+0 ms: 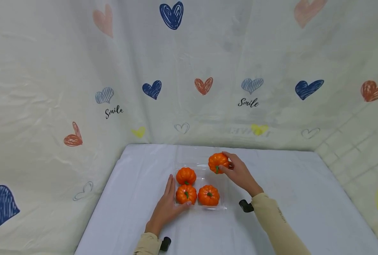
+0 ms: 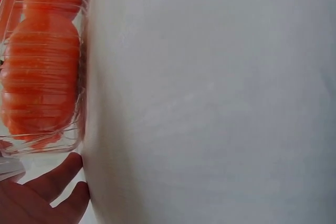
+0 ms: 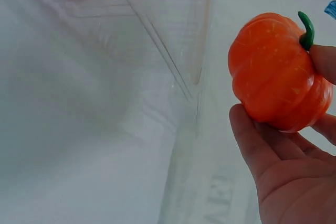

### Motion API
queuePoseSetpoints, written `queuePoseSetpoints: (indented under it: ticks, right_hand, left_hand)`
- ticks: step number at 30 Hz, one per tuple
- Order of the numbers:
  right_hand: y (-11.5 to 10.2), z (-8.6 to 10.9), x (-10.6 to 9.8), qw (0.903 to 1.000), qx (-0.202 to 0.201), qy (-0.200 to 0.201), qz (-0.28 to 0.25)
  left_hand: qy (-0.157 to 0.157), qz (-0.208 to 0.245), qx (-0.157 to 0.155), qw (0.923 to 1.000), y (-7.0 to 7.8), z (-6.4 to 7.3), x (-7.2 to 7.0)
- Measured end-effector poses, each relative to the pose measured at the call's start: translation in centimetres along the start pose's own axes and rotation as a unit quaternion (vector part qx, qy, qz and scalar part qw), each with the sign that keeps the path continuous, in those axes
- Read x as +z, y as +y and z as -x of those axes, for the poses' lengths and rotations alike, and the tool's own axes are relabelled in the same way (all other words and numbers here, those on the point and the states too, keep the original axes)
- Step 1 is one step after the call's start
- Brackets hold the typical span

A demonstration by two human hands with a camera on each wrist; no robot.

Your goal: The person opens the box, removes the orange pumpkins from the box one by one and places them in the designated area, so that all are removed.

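My right hand (image 1: 240,173) holds a small orange toy pumpkin (image 1: 217,162) between thumb and fingers, above the back right of a clear plastic box (image 1: 223,203). In the right wrist view this pumpkin (image 3: 275,72) shows its green stem beside the thumb, off the box's corner. Inside the box sit three more pumpkins: one at back left (image 1: 185,175), one at front left (image 1: 185,194) and one at front right (image 1: 209,195). Along the box's left side lies my left hand (image 1: 168,207), its fingers straight and its thumb at the front left corner.
The clear lid (image 1: 192,153) lies folded back behind the box. A white cloth (image 1: 291,198) covers the table. Behind and at both sides hangs a pale curtain (image 1: 189,53) printed with hearts. Each wrist carries a small black camera (image 1: 246,206).
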State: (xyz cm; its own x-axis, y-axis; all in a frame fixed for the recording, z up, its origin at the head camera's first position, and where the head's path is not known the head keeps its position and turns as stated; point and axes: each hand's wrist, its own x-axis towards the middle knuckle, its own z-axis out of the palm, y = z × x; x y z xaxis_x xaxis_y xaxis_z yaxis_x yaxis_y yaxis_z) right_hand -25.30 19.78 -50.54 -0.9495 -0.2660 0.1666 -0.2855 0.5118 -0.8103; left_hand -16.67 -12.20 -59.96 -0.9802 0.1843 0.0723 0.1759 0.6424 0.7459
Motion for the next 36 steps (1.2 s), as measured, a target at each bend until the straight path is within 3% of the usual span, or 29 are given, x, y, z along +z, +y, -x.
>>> queuePoseSetpoints:
  ticks: [7,21,36]
  right_hand:
    - [0.9,1.1,-1.6,0.9991,0.025,0.033,-0.002]
    - [4.0,3.4,-3.0,0.9855,0.153,0.074,-0.007]
    - [6.7,5.3,-3.0,0.9665,0.247,0.067,-0.014]
  left_hand:
    - [-0.005,0.011,-0.002,0.9999,0.3,0.3,-0.2]
    - [-0.011,0.017,-0.007,0.9998,0.0,0.2,-0.1]
    - [-0.023,0.029,-0.019,0.9992,0.6,0.2,-0.4]
